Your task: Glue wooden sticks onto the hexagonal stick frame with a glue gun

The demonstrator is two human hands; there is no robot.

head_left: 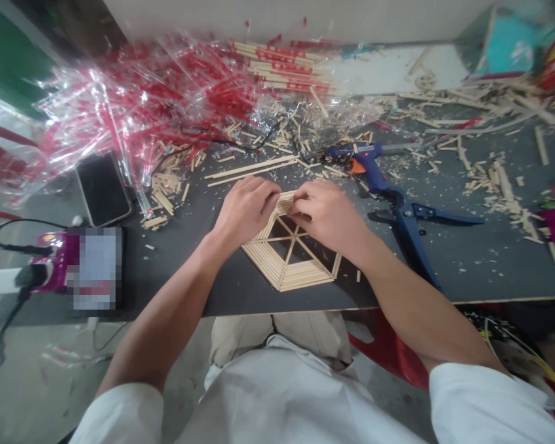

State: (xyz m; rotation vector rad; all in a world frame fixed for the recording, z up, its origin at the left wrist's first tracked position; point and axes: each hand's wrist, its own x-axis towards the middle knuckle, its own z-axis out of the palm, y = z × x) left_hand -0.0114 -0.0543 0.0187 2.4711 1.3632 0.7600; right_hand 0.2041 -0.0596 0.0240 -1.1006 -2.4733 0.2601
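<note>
A flat hexagon frame of wooden sticks (290,262) lies on the dark tabletop (444,259) in front of me, with spokes meeting at its centre. My left hand (246,208) rests on its far left corner, fingers curled and pressed onto the sticks. My right hand (326,213) covers the far right part, fingers pinched together at the top edge between the two hands. What the pinch holds is hidden.
A blue glue gun (367,161) and blue cutters (414,225) lie to the right. Two long sticks (254,169) lie just beyond my hands. A phone (102,188) lies left, beside red-printed plastic wrappers (134,105). Stick offcuts litter the far table.
</note>
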